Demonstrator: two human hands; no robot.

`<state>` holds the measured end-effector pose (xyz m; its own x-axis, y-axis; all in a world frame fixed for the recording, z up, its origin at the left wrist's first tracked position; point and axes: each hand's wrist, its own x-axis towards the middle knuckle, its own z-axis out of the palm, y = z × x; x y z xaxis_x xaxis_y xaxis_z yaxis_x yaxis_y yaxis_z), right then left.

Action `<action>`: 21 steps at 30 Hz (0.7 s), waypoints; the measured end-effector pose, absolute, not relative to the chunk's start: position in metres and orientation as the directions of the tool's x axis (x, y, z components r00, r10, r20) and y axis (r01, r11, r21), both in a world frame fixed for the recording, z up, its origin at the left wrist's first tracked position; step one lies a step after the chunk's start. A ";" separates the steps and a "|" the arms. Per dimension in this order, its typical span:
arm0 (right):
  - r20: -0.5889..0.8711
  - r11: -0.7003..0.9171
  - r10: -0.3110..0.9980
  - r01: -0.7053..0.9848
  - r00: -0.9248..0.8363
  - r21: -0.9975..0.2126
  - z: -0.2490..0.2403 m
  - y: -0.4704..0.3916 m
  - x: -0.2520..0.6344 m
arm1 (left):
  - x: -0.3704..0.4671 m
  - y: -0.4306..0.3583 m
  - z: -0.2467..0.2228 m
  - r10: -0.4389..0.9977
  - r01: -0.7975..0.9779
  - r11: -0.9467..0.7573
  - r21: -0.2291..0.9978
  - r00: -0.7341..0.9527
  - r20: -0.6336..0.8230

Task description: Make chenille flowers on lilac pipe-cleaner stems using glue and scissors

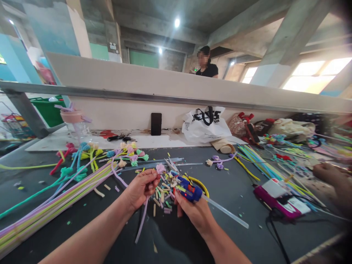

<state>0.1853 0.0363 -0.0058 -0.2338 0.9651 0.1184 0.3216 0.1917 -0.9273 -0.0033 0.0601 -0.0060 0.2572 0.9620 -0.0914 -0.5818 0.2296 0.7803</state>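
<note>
Pinched in the fingers of my left hand point(143, 187) is a small lilac-pink fuzzy flower point(160, 168). A purple fuzzy stem point(142, 223) hangs below that hand. My right hand point(194, 211) is wrapped round a blue hot glue gun point(191, 190), its nozzle end toward the flower but apart from it. From the gun's back sticks a clear glue stick point(228, 212). Short coloured cut pieces point(162, 196) lie scattered under and between my hands. Scissors point(172, 165) rest just beyond them, partly hidden by the gun.
Long pastel stems point(63, 196) and finished fuzzy flowers point(133, 157) lie at left. A phone point(156, 124), a white bag point(206, 126) and a tumbler point(74, 124) stand along the back. At right are a magenta-and-white device point(280, 200) with a cord and another person's hand point(328, 176).
</note>
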 end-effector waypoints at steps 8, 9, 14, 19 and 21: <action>0.168 0.206 0.975 0.304 -0.145 -0.930 0.003 0.034 0.187 | -0.003 0.065 -0.007 0.978 -0.578 0.180 0.796 0.190 -0.083; 0.183 0.211 0.976 0.320 -0.115 -0.924 0.008 0.033 0.189 | -0.004 0.066 -0.008 0.979 -0.583 0.176 0.793 0.188 -0.080; 0.275 0.128 0.954 0.663 0.121 -0.738 0.030 0.045 0.223 | -0.004 0.068 -0.016 0.975 -0.595 0.189 0.781 0.206 -0.079; 0.386 0.217 0.917 0.938 -0.101 -0.271 0.022 0.081 0.299 | -0.011 0.069 -0.015 0.978 -0.649 0.184 0.738 0.196 -0.071; 0.312 0.252 0.933 0.944 -0.180 -0.211 0.013 0.094 0.324 | -0.014 0.070 -0.014 0.979 -0.674 0.184 0.715 0.194 -0.068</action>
<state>0.3244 0.0940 0.0128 -0.1798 0.9330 0.3118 0.9444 0.2524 -0.2105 -0.0137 0.0702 -0.0137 0.1943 0.9786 -0.0683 -0.6740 0.1838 0.7155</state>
